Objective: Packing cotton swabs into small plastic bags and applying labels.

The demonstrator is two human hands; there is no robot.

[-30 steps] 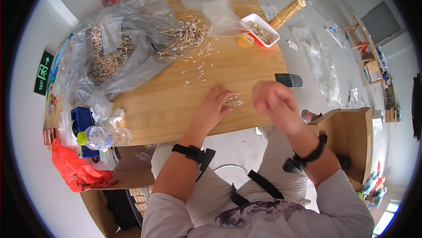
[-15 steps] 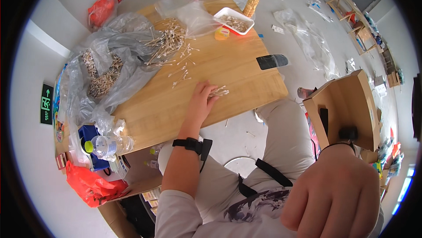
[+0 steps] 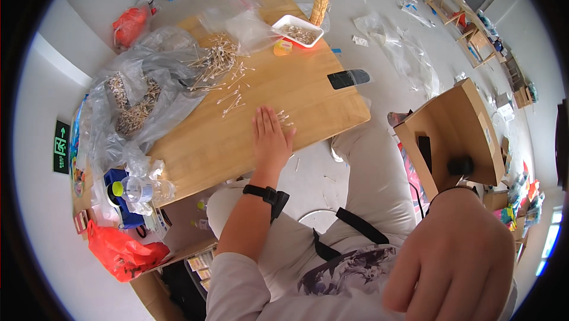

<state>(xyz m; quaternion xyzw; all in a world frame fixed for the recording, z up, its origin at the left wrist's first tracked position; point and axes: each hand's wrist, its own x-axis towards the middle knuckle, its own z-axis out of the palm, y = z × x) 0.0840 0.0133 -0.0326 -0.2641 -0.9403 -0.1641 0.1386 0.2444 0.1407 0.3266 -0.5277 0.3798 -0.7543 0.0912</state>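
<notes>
My left hand (image 3: 272,138) lies flat on the wooden table (image 3: 237,155), its fingers stretched out. A few cotton swabs (image 3: 285,119) lie beside its fingers, partly hidden by them. Close up at the lower right is my right hand (image 3: 453,256), its back toward me and its fingers curled down. What it holds, if anything, is hidden. A loose pile of cotton swabs (image 3: 220,57) sits farther back on the table, with stray swabs (image 3: 235,103) nearer. More swabs fill a grey plastic bag (image 3: 178,98) at the left. A white tray (image 3: 278,24) at the far edge also holds swabs.
A yellow-orange pack (image 3: 283,48) sits by the tray, near a tall woven-looking column (image 3: 322,1). A dark flat piece (image 3: 348,78) overhangs the right edge. An open cardboard box (image 3: 468,125) stands right. A clear bottle (image 3: 145,190) and red bag (image 3: 124,253) are at left.
My left hand has gone from curled round the small bunch of swabs to lying flat beside them. My right hand stays curled. The whole view has shifted slightly.
</notes>
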